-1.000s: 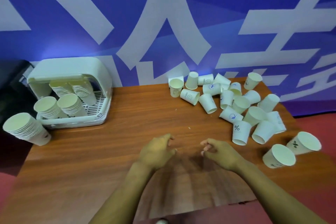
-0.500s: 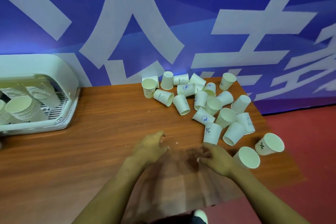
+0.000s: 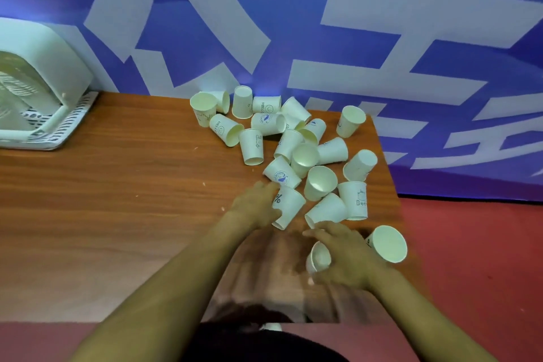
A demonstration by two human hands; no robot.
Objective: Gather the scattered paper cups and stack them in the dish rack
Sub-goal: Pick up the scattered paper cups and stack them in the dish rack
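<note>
Several white paper cups [image 3: 293, 138] lie scattered on the right half of the wooden table [image 3: 117, 185]. My left hand [image 3: 255, 206] wraps around a tipped cup with a percent sign [image 3: 289, 209] at the pile's near edge. My right hand [image 3: 343, 256] closes over a cup lying on its side [image 3: 318, 257] near the table's front right. Another cup [image 3: 388, 244] lies just right of that hand. The white dish rack [image 3: 44, 97] stands at the far left, half cut off, with stacked cups dimly visible inside.
A blue banner with large white characters [image 3: 293, 38] hangs behind the table. The table's right edge [image 3: 393, 185] runs close to the cups, with red floor [image 3: 484, 273] beyond it. Bare wood lies between the rack and the cups.
The view has swung right, pushing the rack to the left edge. Both hands moved forward and right from the bare wood; the left now grips the percent cup, the right a fallen cup.
</note>
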